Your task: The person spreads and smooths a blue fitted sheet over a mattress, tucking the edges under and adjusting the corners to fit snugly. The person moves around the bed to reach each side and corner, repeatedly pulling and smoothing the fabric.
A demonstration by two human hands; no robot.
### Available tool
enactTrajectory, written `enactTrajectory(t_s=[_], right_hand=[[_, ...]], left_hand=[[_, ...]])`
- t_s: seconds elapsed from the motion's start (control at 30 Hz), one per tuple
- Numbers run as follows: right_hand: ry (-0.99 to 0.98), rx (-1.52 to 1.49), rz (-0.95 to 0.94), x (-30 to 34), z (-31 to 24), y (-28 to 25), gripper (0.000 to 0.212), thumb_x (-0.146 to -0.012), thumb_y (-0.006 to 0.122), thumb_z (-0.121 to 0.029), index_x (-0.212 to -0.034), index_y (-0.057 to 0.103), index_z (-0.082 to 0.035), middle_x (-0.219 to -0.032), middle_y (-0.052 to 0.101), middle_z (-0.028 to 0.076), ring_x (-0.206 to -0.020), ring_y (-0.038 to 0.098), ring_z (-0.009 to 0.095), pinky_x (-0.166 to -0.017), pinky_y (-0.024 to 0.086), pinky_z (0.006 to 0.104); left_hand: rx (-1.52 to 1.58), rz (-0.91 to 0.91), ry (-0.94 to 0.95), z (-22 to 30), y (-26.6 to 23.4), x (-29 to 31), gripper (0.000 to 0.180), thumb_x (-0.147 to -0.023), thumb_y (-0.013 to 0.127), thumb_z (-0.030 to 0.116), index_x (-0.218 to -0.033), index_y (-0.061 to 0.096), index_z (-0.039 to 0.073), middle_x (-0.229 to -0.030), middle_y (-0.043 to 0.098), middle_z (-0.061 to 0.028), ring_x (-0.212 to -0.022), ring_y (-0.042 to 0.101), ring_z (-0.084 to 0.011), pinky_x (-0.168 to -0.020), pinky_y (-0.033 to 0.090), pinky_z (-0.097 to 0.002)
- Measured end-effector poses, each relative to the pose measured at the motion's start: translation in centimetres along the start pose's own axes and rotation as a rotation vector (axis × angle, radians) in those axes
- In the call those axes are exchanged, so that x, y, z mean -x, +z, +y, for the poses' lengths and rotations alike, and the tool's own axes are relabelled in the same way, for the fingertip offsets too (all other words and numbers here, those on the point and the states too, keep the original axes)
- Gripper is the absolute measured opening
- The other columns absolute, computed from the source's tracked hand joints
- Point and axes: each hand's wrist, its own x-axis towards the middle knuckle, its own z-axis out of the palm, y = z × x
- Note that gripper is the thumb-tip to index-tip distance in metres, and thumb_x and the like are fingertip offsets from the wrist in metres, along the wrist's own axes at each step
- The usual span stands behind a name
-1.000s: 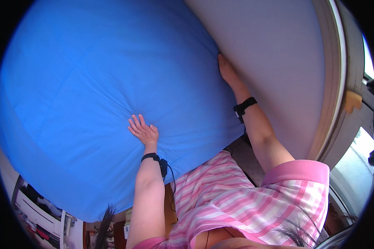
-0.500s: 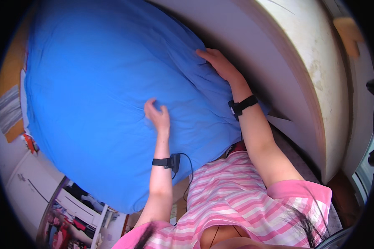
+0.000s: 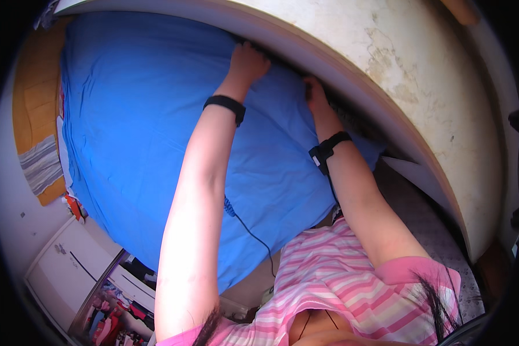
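Observation:
A blue bedsheet (image 3: 144, 150) covers a mattress, with shallow wrinkles across its surface. Reaching to the sheet's far edge, beside the pale panel, my left hand (image 3: 249, 62) is closed with its fingers curled on the cloth. To its right my right hand (image 3: 316, 95) is closed at the same edge, its fingertips in shadow next to the dark gap. Black bands circle both wrists, and a dark cable (image 3: 251, 233) hangs across the sheet below my left arm.
A large pale panel with stained patches (image 3: 386, 63) curves along the bed's far and right sides. At left are a wooden board (image 3: 34, 81) with a striped grey cloth (image 3: 41, 164), white cabinet doors (image 3: 63, 271) and shelves of clothes (image 3: 112, 320).
My left hand has moved from the middle of the sheet up to its far edge and closed. My right hand has shifted slightly along the edge. The view has turned.

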Motion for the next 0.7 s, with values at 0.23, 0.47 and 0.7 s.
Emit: enactTrajectory(t_s=[0.23,0.47,0.7], right_hand=[[-0.223,0.663,-0.001,0.4,1.6,0.6,0.035,-0.080,0.062,-0.025,-0.104,0.065,0.000,-0.105,0.062,0.011,-0.100,0.055,0.021,-0.089,0.042,0.0324],[0.014,0.186,0.179,8.4,6.6,2.7,0.037,-0.082,0.060,-0.028,-0.107,0.063,0.000,-0.111,0.060,0.013,-0.102,0.054,0.023,-0.092,0.041,0.0312],[-0.234,0.290,0.365,7.2,6.9,1.4,0.044,-0.087,0.053,-0.032,-0.115,0.059,0.001,-0.118,0.057,0.015,-0.108,0.052,0.024,-0.098,0.037,0.0311]], left_hand=[[0.229,-0.024,0.000,-1.5,2.4,0.6,0.030,-0.080,0.053,0.027,-0.101,0.070,0.015,-0.103,0.067,-0.0090,-0.102,0.060,-0.0249,-0.084,0.049,-0.0379],[0.276,-0.423,0.126,-5.2,4.0,0.1,0.029,-0.083,0.045,0.010,-0.102,0.065,0.002,-0.107,0.063,-0.0177,-0.096,0.063,-0.0337,-0.081,0.051,-0.0439],[0.377,-0.024,-0.003,-2.2,0.0,0.5,0.024,-0.085,0.042,0.007,-0.106,0.053,0.001,-0.101,0.060,-0.0192,-0.084,0.065,-0.0319,-0.069,0.053,-0.0422]])
